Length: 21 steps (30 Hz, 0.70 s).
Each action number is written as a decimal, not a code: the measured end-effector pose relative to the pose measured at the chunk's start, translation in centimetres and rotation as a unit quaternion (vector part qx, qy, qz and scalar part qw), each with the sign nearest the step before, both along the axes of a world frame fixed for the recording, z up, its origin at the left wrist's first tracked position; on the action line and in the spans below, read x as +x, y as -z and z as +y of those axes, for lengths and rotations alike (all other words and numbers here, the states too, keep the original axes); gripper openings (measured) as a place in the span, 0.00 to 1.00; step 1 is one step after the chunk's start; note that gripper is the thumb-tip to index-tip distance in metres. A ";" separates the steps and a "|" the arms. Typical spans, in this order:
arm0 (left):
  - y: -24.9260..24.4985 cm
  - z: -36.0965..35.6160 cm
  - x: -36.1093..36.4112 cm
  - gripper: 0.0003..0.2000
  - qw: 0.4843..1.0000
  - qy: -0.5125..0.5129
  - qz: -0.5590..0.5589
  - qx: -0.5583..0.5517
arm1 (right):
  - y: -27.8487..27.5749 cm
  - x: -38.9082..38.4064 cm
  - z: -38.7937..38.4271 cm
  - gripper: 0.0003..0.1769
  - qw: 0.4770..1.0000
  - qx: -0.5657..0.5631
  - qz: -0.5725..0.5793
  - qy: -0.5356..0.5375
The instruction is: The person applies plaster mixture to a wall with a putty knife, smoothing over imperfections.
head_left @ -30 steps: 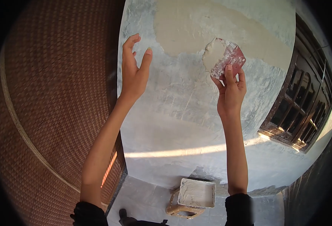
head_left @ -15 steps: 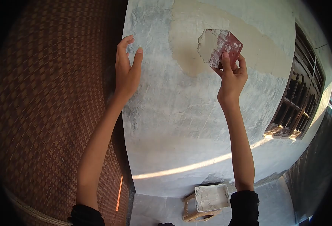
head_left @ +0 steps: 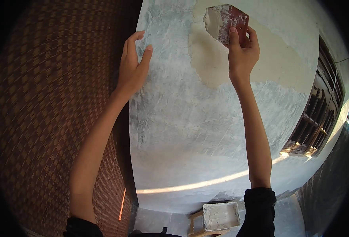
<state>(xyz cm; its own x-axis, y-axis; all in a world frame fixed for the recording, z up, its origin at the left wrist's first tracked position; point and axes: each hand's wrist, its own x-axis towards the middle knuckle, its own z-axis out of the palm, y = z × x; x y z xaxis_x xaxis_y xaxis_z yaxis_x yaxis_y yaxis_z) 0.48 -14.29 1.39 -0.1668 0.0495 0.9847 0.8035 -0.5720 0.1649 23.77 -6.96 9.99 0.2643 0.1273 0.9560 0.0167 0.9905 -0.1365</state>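
My right hand (head_left: 243,55) grips a dark red flat scraper (head_left: 237,23) high on the wall, thumb on its face and fingers behind. Pale wet paste coats the left part of the scraper. Around and below it a cream patch of paste (head_left: 277,63) spreads over the grey-white wall (head_left: 182,122). My left hand (head_left: 135,65) is raised at the wall's left edge, fingers apart and curved, with nothing in it; whether the fingertips touch the wall is unclear.
Woven brown matting (head_left: 55,110) covers the left side. A barred dark window (head_left: 314,114) is at the right. Below, a tray of pale paste (head_left: 221,216) rests on a small stool (head_left: 197,223). A strip of sunlight crosses the lower wall.
My right hand and the scraper have moved up the wall. The view has shifted slightly, and my left hand stays by the wall's left edge.
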 end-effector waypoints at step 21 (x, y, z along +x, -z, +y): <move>-5.8 13.1 -5.3 0.25 0.957 -0.155 0.155 0.190 | -9.9 -12.1 7.2 0.16 0.859 0.314 -0.050 0.402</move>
<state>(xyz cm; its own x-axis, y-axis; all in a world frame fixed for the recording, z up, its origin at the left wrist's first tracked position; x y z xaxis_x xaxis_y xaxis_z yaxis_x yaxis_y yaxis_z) -4.77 -1.22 7.22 0.1884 -0.3257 0.9265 0.9208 -0.2694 -0.2819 11.71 0.19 19.88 -0.0615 -0.6067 0.7925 0.7109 0.5307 0.4615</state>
